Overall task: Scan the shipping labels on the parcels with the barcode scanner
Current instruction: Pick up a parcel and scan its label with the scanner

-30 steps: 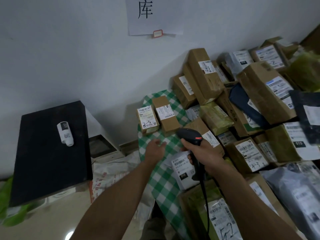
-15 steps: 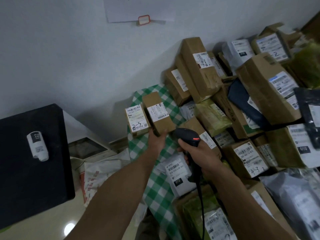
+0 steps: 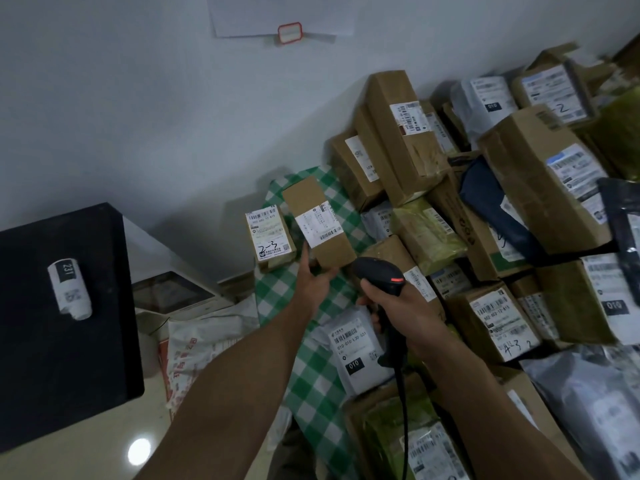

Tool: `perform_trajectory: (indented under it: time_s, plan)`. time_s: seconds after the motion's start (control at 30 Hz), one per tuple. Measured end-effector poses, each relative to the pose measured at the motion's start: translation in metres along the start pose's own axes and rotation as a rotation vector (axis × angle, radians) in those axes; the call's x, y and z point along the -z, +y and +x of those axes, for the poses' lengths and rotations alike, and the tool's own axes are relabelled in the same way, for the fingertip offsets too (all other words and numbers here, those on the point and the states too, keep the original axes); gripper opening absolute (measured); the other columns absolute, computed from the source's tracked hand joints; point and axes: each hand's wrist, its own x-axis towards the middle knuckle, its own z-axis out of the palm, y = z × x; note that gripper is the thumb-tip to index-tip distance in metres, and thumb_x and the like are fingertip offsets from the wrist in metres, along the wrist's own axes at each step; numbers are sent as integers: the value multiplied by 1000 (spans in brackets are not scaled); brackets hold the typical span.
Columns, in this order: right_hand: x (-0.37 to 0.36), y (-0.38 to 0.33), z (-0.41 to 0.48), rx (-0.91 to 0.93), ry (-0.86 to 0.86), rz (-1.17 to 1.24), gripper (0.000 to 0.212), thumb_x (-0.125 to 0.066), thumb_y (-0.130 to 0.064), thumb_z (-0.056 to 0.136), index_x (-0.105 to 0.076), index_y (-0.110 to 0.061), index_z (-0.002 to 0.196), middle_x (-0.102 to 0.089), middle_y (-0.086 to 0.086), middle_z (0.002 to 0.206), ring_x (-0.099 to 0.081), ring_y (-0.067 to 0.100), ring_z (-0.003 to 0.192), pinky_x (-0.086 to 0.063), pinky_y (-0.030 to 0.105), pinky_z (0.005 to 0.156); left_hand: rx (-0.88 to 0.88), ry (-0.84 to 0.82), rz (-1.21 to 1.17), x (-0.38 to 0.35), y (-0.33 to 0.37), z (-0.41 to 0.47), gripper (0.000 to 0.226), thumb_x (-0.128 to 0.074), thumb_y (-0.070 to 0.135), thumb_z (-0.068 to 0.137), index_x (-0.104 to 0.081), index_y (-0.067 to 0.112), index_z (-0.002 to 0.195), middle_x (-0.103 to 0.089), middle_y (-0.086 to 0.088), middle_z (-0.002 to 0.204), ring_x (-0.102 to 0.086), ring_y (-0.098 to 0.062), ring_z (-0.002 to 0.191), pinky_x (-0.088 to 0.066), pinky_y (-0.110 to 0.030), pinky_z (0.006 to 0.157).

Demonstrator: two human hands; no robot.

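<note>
Box [image 3: 304,202] of brown cardboard, label [image 3: 320,225] facing up, is gripped at its near end by the left hand [image 3: 313,282] over the green checked cloth [image 3: 311,362]. The right hand [image 3: 405,310] grips the scanner [image 3: 377,273], its head just beside that box.

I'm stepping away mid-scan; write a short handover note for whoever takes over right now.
Left hand grips the small brown box by its near end, label up, over the checked cloth.
Right hand grips the barcode scanner, head toward that box.
Done: cannot tell which labels are scanned.
To do: this box, the 2-3 box beside it, the white mailer, the pile at right.
</note>
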Motion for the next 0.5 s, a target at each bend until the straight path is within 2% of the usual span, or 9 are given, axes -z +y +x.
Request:
perform_trajectory:
  time_s: [0.07,0.13,0.17,0.23,0.33,0.4,0.5]
  plan:
    - [0,0,-1,-6,6,12,28,-70,-26,98,-70,2,100,-64,-4,57,-52,13,50,-47,25,49,-5,-30,-30,-6,8,0,97,-85,18,80,-32,47,156,-58,1,148,-55,-18,134,-50,-46,110]
    - [1,0,-2,-11,15,30,28,-71,-26,97,-69,2,98,-63,-4,56,-51,14,49,-46,25,49,17,-51,-104,-17,25,-2,76,-76,19,93,-39,33,157,-58,-3,148,-59,-17,128,-55,-31,99]
    - [2,0,-3,-7,21,35,29,-71,-26,97,-69,3,97,-63,-3,57,-51,14,49,-46,26,50,38,-15,-91,-23,35,-3,67,-72,27,97,-41,29,156,-57,-5,148,-59,-17,126,-55,-27,95]
    - [5,0,-4,4,36,26,28,-71,-27,97,-71,1,93,-65,1,61,-52,14,50,-47,26,50,60,88,16,-33,49,4,65,-69,46,96,-43,28,153,-55,-9,149,-57,-21,125,-51,-32,99]
    - [9,1,-5,-1,53,-4,30,-72,-29,96,-72,-1,86,-59,4,56,-52,15,49,-47,26,52,83,123,110,-38,55,19,81,-71,56,91,-32,30,157,-49,-8,154,-53,-27,133,-44,-42,113]
    - [10,1,-5,5,58,-1,30,-72,-30,96,-71,-1,87,-59,3,55,-52,15,49,-47,26,52,79,92,170,-40,56,31,88,-75,53,89,-29,30,159,-51,-4,153,-52,-27,136,-42,-44,116]
    - [11,1,-2,13,61,2,30,-72,-28,97,-70,2,93,-59,-1,53,-52,14,48,-46,24,49,20,52,137,-47,50,43,85,-83,28,84,-37,35,155,-62,0,143,-60,-21,126,-48,-46,112]
